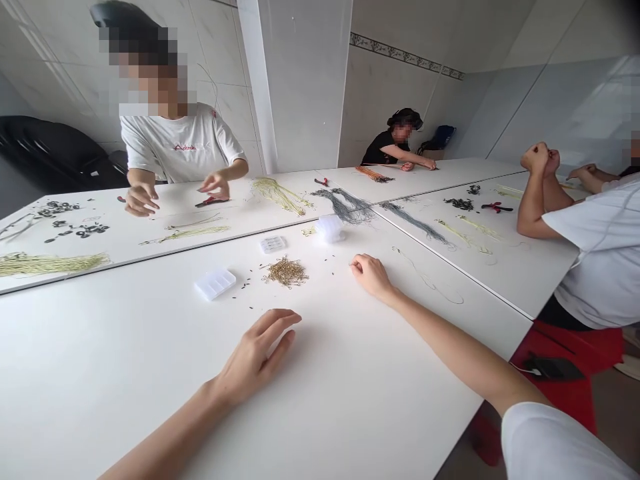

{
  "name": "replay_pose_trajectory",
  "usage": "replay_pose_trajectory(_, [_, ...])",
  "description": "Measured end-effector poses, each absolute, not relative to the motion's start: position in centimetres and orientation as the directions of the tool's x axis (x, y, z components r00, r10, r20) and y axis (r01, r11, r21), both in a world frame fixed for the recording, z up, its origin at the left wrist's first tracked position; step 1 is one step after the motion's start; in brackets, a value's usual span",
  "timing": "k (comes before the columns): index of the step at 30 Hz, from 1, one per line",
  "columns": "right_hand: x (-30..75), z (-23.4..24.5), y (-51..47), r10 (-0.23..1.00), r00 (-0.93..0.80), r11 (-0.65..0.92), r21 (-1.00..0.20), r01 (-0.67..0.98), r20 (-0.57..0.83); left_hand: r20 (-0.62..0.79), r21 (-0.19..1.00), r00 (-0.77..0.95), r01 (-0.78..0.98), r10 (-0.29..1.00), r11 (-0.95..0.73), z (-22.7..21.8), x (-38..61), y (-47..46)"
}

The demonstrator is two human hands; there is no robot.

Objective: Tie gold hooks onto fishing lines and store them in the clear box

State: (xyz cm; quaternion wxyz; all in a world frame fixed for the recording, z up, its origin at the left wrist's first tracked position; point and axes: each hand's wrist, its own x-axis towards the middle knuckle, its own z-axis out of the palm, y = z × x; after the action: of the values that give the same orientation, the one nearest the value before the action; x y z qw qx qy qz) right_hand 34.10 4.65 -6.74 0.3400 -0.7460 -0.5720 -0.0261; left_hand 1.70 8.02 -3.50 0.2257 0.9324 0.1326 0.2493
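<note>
My left hand rests low over the white table, fingers stretched and slightly bent, holding nothing. Farther out, my right hand is on the table with its fingers curled together; whatever may be in them is hidden. Between and beyond the hands lies a pile of small brass-coloured metal clips. Several tiny dark pieces are scattered around it. Left of the pile sits a clear compartment box; behind it are a smaller divided box and a stack of clear boxes.
A thin looped line lies right of my right hand. Across the table seam are yellow-green strand bundles, grey strands and red-handled pliers. Co-workers sit opposite and at right. A red stool stands beyond the right edge.
</note>
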Motion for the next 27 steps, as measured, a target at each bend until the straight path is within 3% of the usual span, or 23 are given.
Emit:
replay_pose_trajectory(8, [38.7,-6.0,4.5,0.794,0.484,-0.196,-0.600,0.776,0.367,0.378,0.523,0.851,0.130,0.365,-0.843,-3.5,1.7,8.3])
replay_pose_trajectory(14, [46.7,-5.5,1.4,0.550,0.756,-0.499,-0.586,0.638,0.354,0.370,0.516,0.866,0.110,0.337,-0.850,-3.7,1.7,8.3])
replay_pose_trajectory(16, [48.2,-6.0,0.8,0.523,0.792,-0.566,-0.566,0.599,0.314,0.369,0.508,0.871,0.103,0.324,-0.855,-3.8,1.8,8.3])
replay_pose_trajectory(21, [48.4,-7.3,1.5,0.562,0.778,-0.602,-0.506,0.618,0.280,0.347,0.484,0.884,0.118,0.314,-0.867,-3.9,1.8,8.4])
replay_pose_trajectory(27, [46.1,-7.8,3.3,0.674,0.691,-0.536,-0.471,0.701,0.261,0.339,0.473,0.891,0.116,0.303,-0.873,-4.0,1.9,8.5])
